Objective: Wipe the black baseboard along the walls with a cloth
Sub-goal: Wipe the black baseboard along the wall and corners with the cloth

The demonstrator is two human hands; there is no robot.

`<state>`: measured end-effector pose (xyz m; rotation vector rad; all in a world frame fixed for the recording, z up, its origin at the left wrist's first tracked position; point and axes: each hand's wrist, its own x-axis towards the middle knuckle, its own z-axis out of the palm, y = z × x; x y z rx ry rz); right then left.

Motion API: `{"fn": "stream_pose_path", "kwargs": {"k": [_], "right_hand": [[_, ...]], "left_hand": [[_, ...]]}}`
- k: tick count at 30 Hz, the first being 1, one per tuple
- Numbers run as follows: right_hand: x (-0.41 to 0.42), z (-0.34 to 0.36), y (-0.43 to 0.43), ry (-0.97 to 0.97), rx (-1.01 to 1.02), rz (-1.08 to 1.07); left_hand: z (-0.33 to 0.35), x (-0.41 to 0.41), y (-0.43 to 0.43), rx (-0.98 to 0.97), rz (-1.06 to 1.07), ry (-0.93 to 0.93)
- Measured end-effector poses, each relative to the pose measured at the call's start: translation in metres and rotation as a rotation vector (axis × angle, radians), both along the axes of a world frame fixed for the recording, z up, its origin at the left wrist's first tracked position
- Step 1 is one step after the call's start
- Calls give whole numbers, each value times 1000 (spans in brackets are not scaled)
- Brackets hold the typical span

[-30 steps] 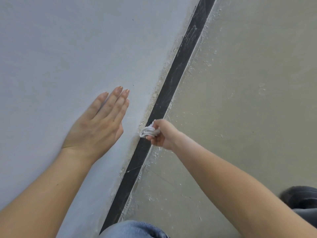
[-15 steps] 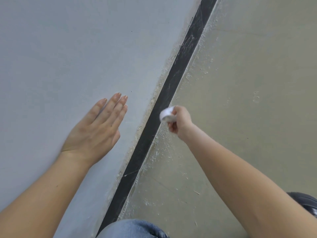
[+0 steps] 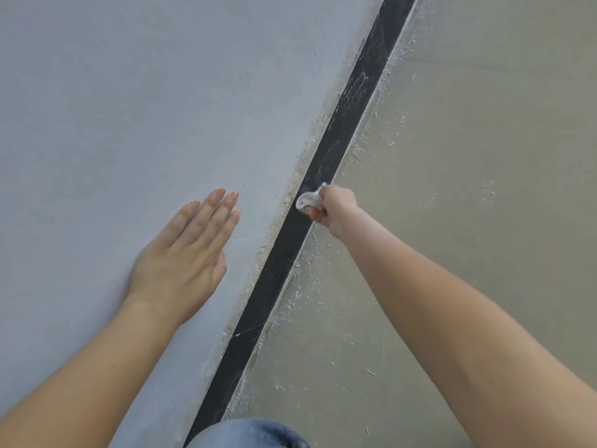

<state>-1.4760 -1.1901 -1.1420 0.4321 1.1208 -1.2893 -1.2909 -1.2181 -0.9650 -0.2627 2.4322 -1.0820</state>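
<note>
Currently, item by item. Right hand (image 3: 332,210): fingers curled round a bunched white cloth (image 3: 307,202), pressing it against the black baseboard (image 3: 274,270). Compared with a second ago, I see the cloth farther along the strip, away from the person. Half a second ago it sat at the floor-side edge of the strip; it is now back on the black face. Left hand (image 3: 181,253): flat on the grey wall (image 3: 129,92), fingers straight and close together, holding nothing, in much the same spot as before, so I take it as a brace. Baseboard: runs diagonally between wall and floor (image 3: 452,189). The stretch nearer the person reads as plain black, with a thin pale crack (image 3: 247,331) across it. The stretch beyond the cloth carries pale dusty smears (image 3: 358,88). Pale crumbs line both edges of the strip, on the wall seam and on the floor. Knee in blue denim (image 3: 248,434): at the bottom edge of the view, beside the near end of the strip. Judgement: the wipe is advancing along the wall in short strokes, the near section looks done, and the smeared length ahead is what remains within view. I cannot tell how much baseboard lies beyond the frame.
</note>
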Motion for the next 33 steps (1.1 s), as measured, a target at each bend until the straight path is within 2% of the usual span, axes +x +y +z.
{"fn": "stream_pose_path", "kwargs": {"k": [3,5,7,10,11,13,16,19,25,29,31,33], "right_hand": [[-17,-1,9,84,51,-211],[-14,-4,19,155,94,-180],[2,-6,30,135,101,-17],[40,-8,43,33,-14,421],[50,-7,45,-13,-48,507],[60,-6,44,-101,-51,541],[52,-9,33,-109,-33,476],[30,-15,16,-52,-10,333],[-24,-22,-3,40,16,197],[-48,-33,-2,56,22,-58],[-48,-35,2,137,66,-198],[-35,-34,9,254,162,-179]], "left_hand": [[0,-21,-1,3,16,53],[1,-43,-9,-20,-20,74],[4,-66,-19,-53,-48,86],[7,-90,-29,-146,-12,26],[7,-93,-29,-184,-8,-18],[7,-96,-27,-227,11,-113],[7,-99,-23,-238,92,-193],[8,-104,-22,-218,164,-199],[10,-104,-20,-147,196,-178],[12,-108,-17,-93,251,-184],[12,-109,-18,-66,254,-178],[14,-109,-17,-52,264,-168]]}}
